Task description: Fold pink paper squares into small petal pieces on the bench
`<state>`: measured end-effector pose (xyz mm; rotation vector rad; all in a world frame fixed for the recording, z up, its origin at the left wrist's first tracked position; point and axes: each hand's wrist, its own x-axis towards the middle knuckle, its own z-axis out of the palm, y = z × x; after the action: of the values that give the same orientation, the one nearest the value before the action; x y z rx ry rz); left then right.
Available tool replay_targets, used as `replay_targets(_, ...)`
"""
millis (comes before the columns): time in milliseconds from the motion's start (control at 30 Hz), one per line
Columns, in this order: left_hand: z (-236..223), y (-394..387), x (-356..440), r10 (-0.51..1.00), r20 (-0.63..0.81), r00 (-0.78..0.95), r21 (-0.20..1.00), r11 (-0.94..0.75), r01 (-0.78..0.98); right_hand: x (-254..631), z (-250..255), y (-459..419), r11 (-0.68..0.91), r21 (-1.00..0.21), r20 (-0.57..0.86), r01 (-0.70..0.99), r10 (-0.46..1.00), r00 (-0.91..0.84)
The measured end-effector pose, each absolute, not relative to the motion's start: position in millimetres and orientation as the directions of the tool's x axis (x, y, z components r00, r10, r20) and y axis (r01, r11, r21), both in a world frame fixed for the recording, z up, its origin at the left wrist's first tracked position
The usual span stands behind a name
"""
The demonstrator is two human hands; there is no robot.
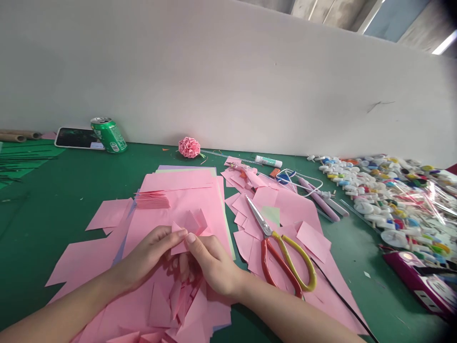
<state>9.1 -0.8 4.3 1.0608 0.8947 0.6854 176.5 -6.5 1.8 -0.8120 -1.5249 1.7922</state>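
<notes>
My left hand (152, 255) and my right hand (210, 262) meet over the pink paper sheets (178, 200), both pinched on a small folded pink paper piece (185, 231) held between their fingertips. Under my hands lies a heap of folded pink pieces (178, 300). A stack of pleated pink paper (153, 200) rests on the sheets further back. Scissors with one red and one yellow handle (282, 255) lie shut just right of my right hand, on pink squares.
A pink paper ball (189, 146), a glue stick (268, 161) and a green can (109, 135) beside a phone (76, 138) stand near the wall. Many small colourful plastic parts (389, 190) cover the right of the green table (43, 209). A purple device (421, 281) sits at the right edge.
</notes>
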Motion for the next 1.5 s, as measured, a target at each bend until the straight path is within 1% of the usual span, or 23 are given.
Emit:
replay_targets(133, 2, -2, 8, 0.841, -0.306, 0.447, 0.942, 0.336, 0.011, 177, -1, -6, -0.118, -0.991, -0.057, -0.061, 0.796, -0.602)
replay_targets(267, 0, -3, 7, 0.856, -0.362, 0.368, 0.918, 0.396, -0.019, 178, -1, -6, -0.076, -0.995, -0.019, -0.067, 0.788, -0.615)
replay_targets(400, 3, -2, 8, 0.840, -0.351, 0.413, 0.915, 0.402, -0.041, 178, 1, -7, 0.017, -0.998, 0.047, -0.055, 0.787, -0.615)
replay_targets(567, 6, -2, 9, 0.838, -0.314, 0.447, 0.930, 0.367, -0.036, 176, 3, -7, 0.062, -0.998, 0.030, 0.033, 0.804, -0.594)
replay_targets(667, 5, -3, 9, 0.846, -0.303, 0.439, 0.933, 0.357, -0.045, 176, 3, -8, 0.090, -0.995, 0.041, 0.053, 0.802, -0.596)
replay_targets(800, 3, -2, 8, 0.859, -0.332, 0.391, 0.925, 0.378, -0.044, 177, 4, -8, 0.127, -0.986, 0.039, 0.106, 0.800, -0.599)
replay_targets(1000, 7, -1, 10, 0.843, -0.340, 0.416, 0.917, 0.396, -0.051, 176, -1, -11, 0.188, -0.971, 0.060, 0.147, 0.790, -0.611)
replay_targets(1067, 6, -1, 9, 0.858, -0.342, 0.384, 0.914, 0.399, -0.076, 177, 0, -14, 0.268, -0.943, 0.116, 0.198, 0.821, -0.559)
replay_targets(1100, 5, -1, 9, 0.868, -0.348, 0.354, 0.913, 0.400, -0.084, 178, 3, -15, 0.352, -0.899, 0.182, 0.261, 0.842, -0.507)
replay_targets(1133, 4, -1, 9, 0.881, -0.353, 0.317, 0.913, 0.398, -0.090, 179, 7, -16, 0.462, -0.818, 0.278, 0.343, 0.840, -0.466)
replay_targets(1167, 3, -1, 9, 0.893, -0.349, 0.285, 0.917, 0.388, -0.092, 181, 12, -16, 0.570, -0.706, 0.388, 0.421, 0.808, -0.443)
replay_targets(1200, 3, -1, 9, 0.904, -0.338, 0.262, 0.925, 0.371, -0.087, 182, 18, -15, 0.660, -0.569, 0.476, 0.491, 0.751, -0.458)
replay_targets(1233, 4, -1, 9, 0.913, -0.316, 0.256, 0.934, 0.346, -0.082, 184, 26, -14, 0.686, -0.435, 0.512, 0.583, 0.721, -0.467)
replay_targets(1267, 6, 0, 10, 0.918, -0.285, 0.275, 0.945, 0.317, -0.080, 185, 34, -12, 0.673, -0.313, 0.516, 0.670, 0.713, -0.475)
replay_targets(1300, 10, 0, 11, 0.917, -0.271, 0.294, 0.951, 0.302, -0.064, 187, 41, -10, 0.617, -0.230, 0.517, 0.752, 0.733, -0.443)
replay_targets(1333, 14, 0, 12, 0.902, -0.274, 0.333, 0.952, 0.304, -0.039, 188, 47, -9, 0.550, -0.192, 0.495, 0.813, 0.770, -0.404)
replay_targets(1433, 24, 0, 13, 0.843, -0.347, 0.412, 0.933, 0.356, 0.057, 190, 51, -5, 0.395, -0.165, 0.345, 0.904, 0.882, -0.322)
replay_targets(1500, 26, -1, 13, 0.830, -0.352, 0.433, 0.933, 0.347, 0.095, 190, 43, -5, 0.351, -0.140, 0.216, 0.926, 0.923, -0.318)
